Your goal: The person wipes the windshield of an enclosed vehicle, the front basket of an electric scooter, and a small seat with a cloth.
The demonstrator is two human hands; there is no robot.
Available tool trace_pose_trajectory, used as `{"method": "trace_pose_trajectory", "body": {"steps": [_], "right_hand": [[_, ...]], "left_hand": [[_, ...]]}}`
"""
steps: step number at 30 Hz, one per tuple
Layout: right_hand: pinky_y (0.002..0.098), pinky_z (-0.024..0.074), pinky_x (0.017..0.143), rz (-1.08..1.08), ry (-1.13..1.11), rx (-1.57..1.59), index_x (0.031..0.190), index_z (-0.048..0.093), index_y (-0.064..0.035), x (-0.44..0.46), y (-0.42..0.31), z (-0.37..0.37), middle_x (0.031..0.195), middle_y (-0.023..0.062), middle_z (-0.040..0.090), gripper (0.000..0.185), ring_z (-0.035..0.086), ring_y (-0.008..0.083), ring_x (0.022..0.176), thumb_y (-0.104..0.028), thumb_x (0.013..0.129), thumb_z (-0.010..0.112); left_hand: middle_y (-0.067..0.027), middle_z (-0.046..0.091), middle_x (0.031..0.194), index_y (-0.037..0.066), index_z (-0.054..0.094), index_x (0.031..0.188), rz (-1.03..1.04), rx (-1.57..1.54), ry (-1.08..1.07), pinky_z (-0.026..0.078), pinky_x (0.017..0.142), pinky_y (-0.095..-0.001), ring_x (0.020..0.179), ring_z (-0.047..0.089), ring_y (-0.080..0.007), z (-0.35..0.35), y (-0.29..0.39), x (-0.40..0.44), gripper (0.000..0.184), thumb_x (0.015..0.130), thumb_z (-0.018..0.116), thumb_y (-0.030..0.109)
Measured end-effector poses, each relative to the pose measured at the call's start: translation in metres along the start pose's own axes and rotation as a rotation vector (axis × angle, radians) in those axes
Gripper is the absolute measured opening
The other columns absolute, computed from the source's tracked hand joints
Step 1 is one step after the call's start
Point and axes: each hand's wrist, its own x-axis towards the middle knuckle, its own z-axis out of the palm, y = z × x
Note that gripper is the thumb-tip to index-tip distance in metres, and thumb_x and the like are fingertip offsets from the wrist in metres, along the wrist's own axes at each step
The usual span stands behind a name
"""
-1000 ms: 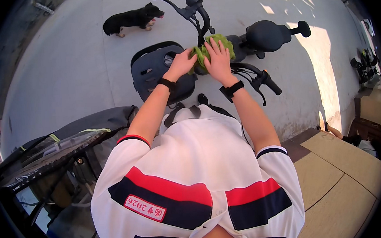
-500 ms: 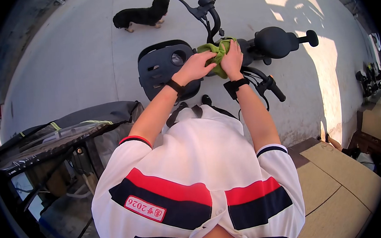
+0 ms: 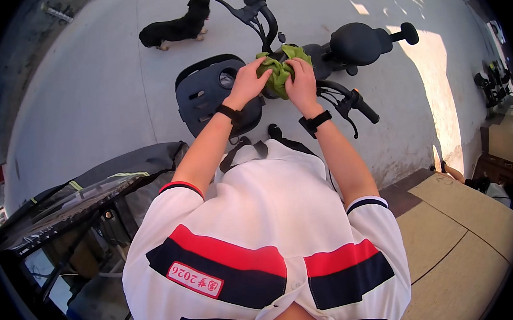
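Observation:
A crumpled green cloth [image 3: 276,82] lies bunched over the middle of the handlebar of a black electric bike [image 3: 315,61]. From the left side, my left hand [image 3: 249,84] grips a fold of it between thumb and fingers. My right hand [image 3: 302,86] holds the cloth's other side, fingers curled into it. Some fingertips are hidden in the folds. A dark wristband sits on each wrist. Beside my left hand is the bike's dark plastic front basket [image 3: 204,98], with a round opening in its top.
A black dog [image 3: 176,30] stands on the concrete floor beyond the basket. The bike's saddle [image 3: 355,43] and right handlebar grip [image 3: 366,109] extend to the right. A covered vehicle [image 3: 87,201] stands close on my left. Tan tiles [image 3: 452,235] lie at lower right.
My right hand's fingers have gone from lying over the cloth to curling into it. My left hand has drawn back slightly, and the cloth is bunched differently. The whole view has shifted a little.

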Motion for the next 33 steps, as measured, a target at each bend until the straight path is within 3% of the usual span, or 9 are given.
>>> {"method": "trace_pose_trajectory", "body": {"steps": [4,7,8,11,12,16,21,28,33], "right_hand": [[0.0452,0.0443,0.101,-0.035,0.039,0.031,0.120,0.062,-0.0038,0.011,-0.006,0.002,0.124,0.0173,0.060,0.038,0.056,0.0376,0.116,-0.007,0.082,0.067],[0.0452,0.0441,0.100,-0.023,0.069,0.023,0.116,0.064,-0.0028,0.020,-0.005,0.012,0.124,0.0179,0.061,0.033,0.056,0.0377,0.116,-0.012,0.085,0.067],[0.0451,0.0443,0.100,0.005,0.073,0.049,0.115,0.065,-0.0026,0.023,-0.002,0.016,0.123,0.0179,0.062,0.032,0.056,0.0378,0.116,-0.015,0.086,0.067],[0.0445,0.0458,0.097,0.114,0.051,0.112,0.110,0.067,-0.0025,0.033,0.000,0.014,0.117,0.0169,0.065,0.028,0.057,0.0374,0.113,-0.019,0.088,0.067],[0.0444,0.0464,0.096,0.156,0.039,0.128,0.109,0.068,-0.0027,0.036,0.000,0.011,0.114,0.0165,0.066,0.027,0.058,0.0372,0.111,-0.020,0.088,0.067],[0.0446,0.0479,0.092,0.205,-0.001,0.047,0.105,0.069,-0.0035,0.040,0.006,0.004,0.108,0.0150,0.068,0.025,0.059,0.0364,0.104,-0.022,0.089,0.066],[0.0440,0.0482,0.091,0.232,0.041,-0.048,0.106,0.067,-0.0037,0.032,0.012,0.008,0.108,0.0151,0.067,0.026,0.059,0.0362,0.103,-0.024,0.090,0.064],[0.0446,0.0474,0.091,0.144,0.089,0.035,0.103,0.062,-0.0026,0.029,0.014,0.018,0.106,0.0155,0.066,0.018,0.059,0.0366,0.103,-0.011,0.087,0.062],[0.0445,0.0465,0.095,-0.063,0.048,0.273,0.102,0.060,-0.0013,0.030,-0.001,0.011,0.108,0.0168,0.065,0.018,0.059,0.0365,0.108,0.000,0.084,0.061]], "left_hand": [[-0.0233,0.069,0.110,0.004,0.060,0.130,0.032,-0.070,0.199,0.054,0.083,-0.0364,0.095,0.069,-0.0332,-0.022,0.008,0.003,0.041,0.090,0.064,0.011],[-0.0184,0.072,0.103,0.002,0.059,0.133,0.072,0.026,0.278,0.054,0.081,-0.0310,0.099,0.071,-0.0242,-0.045,0.026,0.010,0.040,0.093,0.060,0.004],[-0.0207,0.069,0.117,0.003,0.053,0.140,0.059,0.027,0.237,0.053,0.088,-0.0322,0.107,0.069,-0.0265,-0.052,0.032,0.013,0.046,0.094,0.057,0.003],[-0.0275,0.059,0.131,0.003,0.043,0.146,0.269,0.071,0.379,0.050,0.095,-0.0387,0.115,0.063,-0.0370,-0.056,0.021,0.037,0.055,0.093,0.055,0.003],[-0.0285,0.047,0.144,-0.001,0.031,0.151,0.183,0.041,0.303,0.040,0.108,-0.0418,0.134,0.047,-0.0408,-0.063,0.028,0.041,0.061,0.094,0.053,0.005],[-0.0275,0.030,0.156,-0.004,0.029,0.151,0.306,0.249,0.265,0.027,0.118,-0.0450,0.146,0.024,-0.0456,-0.063,0.019,0.077,0.063,0.095,0.054,0.012],[-0.0230,0.037,0.154,0.000,0.031,0.152,0.440,0.508,0.176,0.027,0.117,-0.0489,0.145,0.029,-0.0412,-0.040,0.018,0.094,0.062,0.096,0.054,0.014],[-0.0186,0.048,0.146,0.002,0.041,0.147,0.516,0.632,0.051,0.031,0.115,-0.0496,0.140,0.040,-0.0342,-0.034,0.028,0.068,0.060,0.091,0.058,0.013],[-0.0235,0.043,0.148,0.000,0.037,0.149,0.431,0.565,0.168,0.027,0.117,-0.0528,0.142,0.035,-0.0407,-0.030,0.027,0.080,0.063,0.094,0.059,0.022]]}}
